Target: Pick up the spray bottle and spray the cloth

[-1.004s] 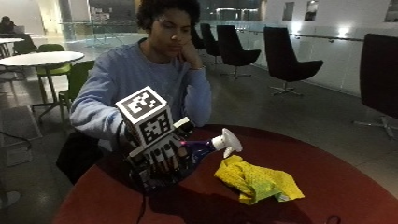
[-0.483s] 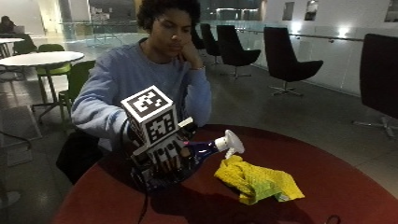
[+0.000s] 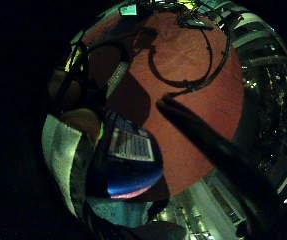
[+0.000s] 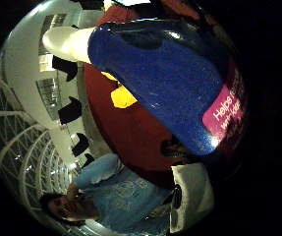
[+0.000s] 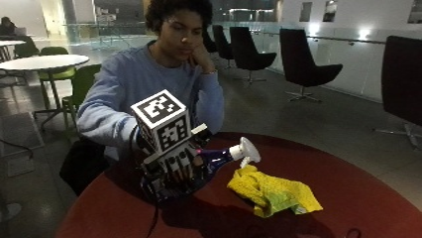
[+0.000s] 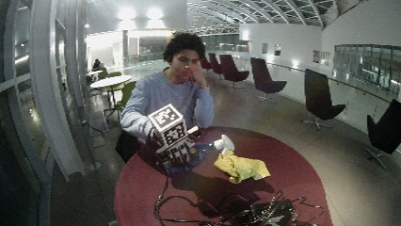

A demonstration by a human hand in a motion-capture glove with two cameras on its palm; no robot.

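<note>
My gloved right hand [image 5: 175, 171] grips a blue spray bottle [image 5: 212, 159] and holds it tilted above the red table [image 5: 369, 198]. The bottle's white nozzle [image 5: 242, 149] points toward the yellow cloth [image 5: 274, 191], which lies crumpled on the table just beside and below it. In the thumb side palm view the blue bottle [image 4: 165, 83] with its pink label fills the picture, and the cloth [image 4: 122, 97] shows beyond it. The little finger side palm view shows the bottle's back label [image 3: 130, 146] close to the palm. In the wide view the hand [image 6: 177, 149], bottle [image 6: 204, 149] and cloth [image 6: 241, 167] sit mid-table.
The person's other hand is raised to their face, off the table. Black cables [image 6: 219, 209] lie on the table's near side. The cables [image 3: 183, 65] also show in the little finger side view. Chairs and other tables stand behind, away from the work.
The hand has lifted the bottle a little and tipped its nozzle closer to the cloth. The cloth has not moved.
</note>
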